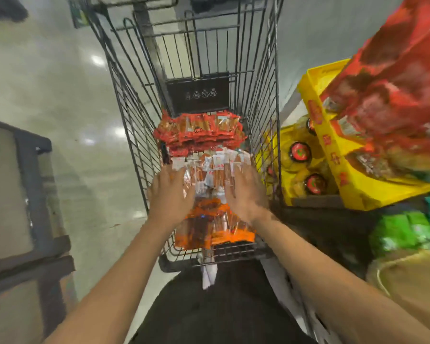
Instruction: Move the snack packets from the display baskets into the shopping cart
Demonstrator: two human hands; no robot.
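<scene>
A wire shopping cart stands in front of me with snack packets along its bottom. A bunch of clear packets with white tops lies in the middle, and both hands are on it. My left hand presses its left side with straight fingers. My right hand presses its right side the same way. Red packets are piled farther in. Orange packets lie nearest me, partly under my wrists.
To the right of the cart stands a yellow display tray heaped with red snack bags. Below it lie yellow packs with round red labels and green bags. A dark metal frame is at left on the shiny floor.
</scene>
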